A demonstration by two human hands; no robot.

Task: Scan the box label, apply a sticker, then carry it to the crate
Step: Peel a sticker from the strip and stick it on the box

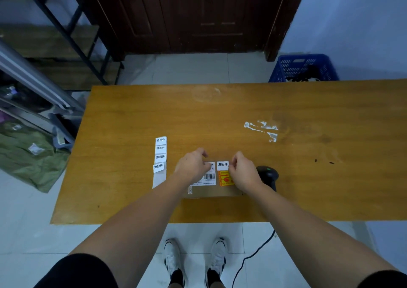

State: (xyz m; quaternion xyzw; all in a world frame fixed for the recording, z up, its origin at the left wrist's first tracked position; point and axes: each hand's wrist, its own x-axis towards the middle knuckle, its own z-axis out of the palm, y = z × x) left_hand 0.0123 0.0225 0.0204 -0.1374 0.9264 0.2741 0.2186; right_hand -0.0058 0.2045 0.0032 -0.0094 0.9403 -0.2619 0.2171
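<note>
A flat cardboard box (211, 191) lies near the front edge of the wooden table (242, 111). It carries a white barcode label (209, 176) and an orange sticker (225, 178). A small white sticker (222, 165) with black characters lies on the box top above the orange one. My right hand (243, 171) pinches that sticker's right edge. My left hand (192, 166) rests on the box over the barcode label, fingers curled down. A strip of matching white stickers (160, 155) lies left of the box.
A black barcode scanner (267, 174) lies just right of the box, its cable hanging off the front edge. A blue plastic crate (304, 67) stands on the floor beyond the table's far right. White tape residue (262, 129) marks the tabletop. Shelving and bags stand at the left.
</note>
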